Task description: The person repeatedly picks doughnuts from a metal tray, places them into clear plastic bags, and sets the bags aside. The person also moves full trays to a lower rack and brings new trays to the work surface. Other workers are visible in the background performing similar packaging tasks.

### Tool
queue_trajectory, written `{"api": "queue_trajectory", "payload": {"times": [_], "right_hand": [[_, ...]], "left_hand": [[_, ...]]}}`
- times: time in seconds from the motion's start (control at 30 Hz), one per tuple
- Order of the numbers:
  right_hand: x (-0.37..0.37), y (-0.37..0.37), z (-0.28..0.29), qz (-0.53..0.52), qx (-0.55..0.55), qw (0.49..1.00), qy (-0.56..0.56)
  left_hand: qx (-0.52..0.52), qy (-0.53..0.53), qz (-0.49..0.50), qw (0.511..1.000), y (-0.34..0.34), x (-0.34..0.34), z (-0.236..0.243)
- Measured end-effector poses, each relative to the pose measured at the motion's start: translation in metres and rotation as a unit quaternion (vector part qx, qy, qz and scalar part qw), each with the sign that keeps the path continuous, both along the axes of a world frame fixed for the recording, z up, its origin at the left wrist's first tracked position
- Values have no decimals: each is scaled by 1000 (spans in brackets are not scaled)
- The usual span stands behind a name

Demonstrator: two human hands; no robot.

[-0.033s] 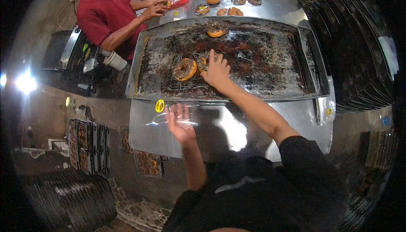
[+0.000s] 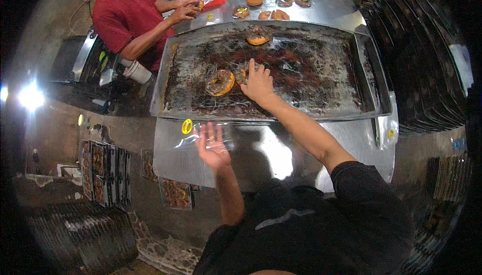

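"Nearest, how is the left hand (image 2: 214,153) looking?"

"Its fingers are standing straight and apart, a clear bag (image 2: 188,135) showing around them; whether they are inside or behind it, I cannot tell."

"And the right hand (image 2: 259,85)?"

"It is reaching into the dark tray (image 2: 316,87), fingers half spread over a topped doughnut (image 2: 241,78); whether they are gripping it, I cannot tell; a second doughnut (image 2: 220,83) is lying just left."

"Farther off?"

"A third doughnut (image 2: 259,35) is sitting near the tray's far edge; beyond, bagged doughnuts (image 2: 283,0) are resting on the table (image 2: 331,14)."
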State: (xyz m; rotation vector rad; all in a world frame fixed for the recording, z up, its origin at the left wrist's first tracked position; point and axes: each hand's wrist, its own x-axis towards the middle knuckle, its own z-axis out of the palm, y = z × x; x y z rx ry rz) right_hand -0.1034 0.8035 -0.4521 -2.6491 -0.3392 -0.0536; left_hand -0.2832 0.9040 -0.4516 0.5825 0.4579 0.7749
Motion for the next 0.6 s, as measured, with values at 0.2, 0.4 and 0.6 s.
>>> {"api": "queue_trajectory", "payload": {"times": [0.2, 0.4, 0.6], "right_hand": [[-60, -60, 7, 60, 207, 976, -10], [-137, -100, 52, 211, 157, 933, -245], [-169, -123, 52, 120, 317, 920, -195]], "left_hand": [[-43, -67, 132, 988, 29, 10, 7], [106, -128, -90, 982, -56, 17, 2], [49, -116, -312, 942, -108, 6, 29]]}}
